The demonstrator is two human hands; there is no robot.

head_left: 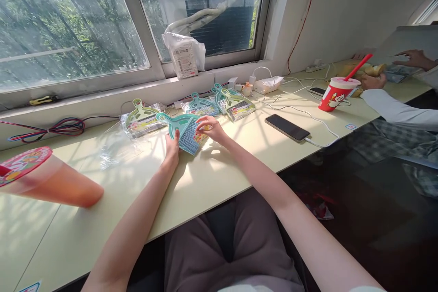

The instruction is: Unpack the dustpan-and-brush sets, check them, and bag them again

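Observation:
A teal mini dustpan and brush set (178,128) with blue-grey bristles is tilted up above the table. My left hand (172,146) grips its left side, thumb on the front. At its right edge, my right hand (212,128) pinches a colourful printed card (200,137), partly hidden behind the fingers and bristles. Behind lie more sets in clear bags: a green dustpan set (142,118) to the left, a blue set (200,105) in the middle and a green set (236,102) to the right, overlapping a teal one. A clear plastic bag (114,148) lies left of my left hand.
A tall drink cup (65,180) stands at the near left. On the right are a charging phone (287,127), white cables and a red cup with a straw (337,95). A wrapped packet (185,57) sits on the windowsill. At far right, another person's hands (374,80) work.

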